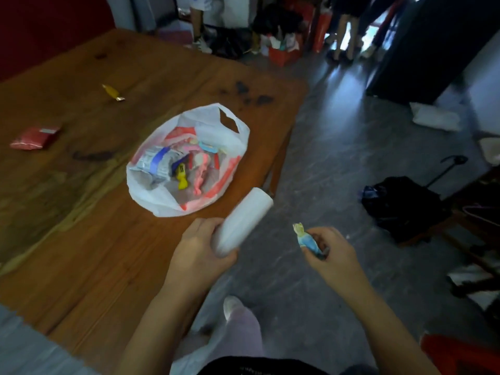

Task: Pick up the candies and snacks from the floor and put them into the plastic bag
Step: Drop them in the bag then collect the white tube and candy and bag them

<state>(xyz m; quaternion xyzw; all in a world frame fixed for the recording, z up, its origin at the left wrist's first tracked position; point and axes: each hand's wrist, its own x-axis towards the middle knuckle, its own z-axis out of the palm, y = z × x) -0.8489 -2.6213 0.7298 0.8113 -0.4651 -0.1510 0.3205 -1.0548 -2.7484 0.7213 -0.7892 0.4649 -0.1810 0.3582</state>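
Left hand grips a white roll angled far-right; right hand pinches a blue candy, tip far-left, near the bag.

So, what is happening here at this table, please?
A person is gathering sweets into an open white plastic bag lying on the wooden table. The left hand holds a white roll, and the right hand holds a blue wrapped candy. The bag already contains several snacks. A yellow candy and a red packet lie on the table outside it.

No readable text, faint blurred print on black garment hem, wrappers' markings illegible
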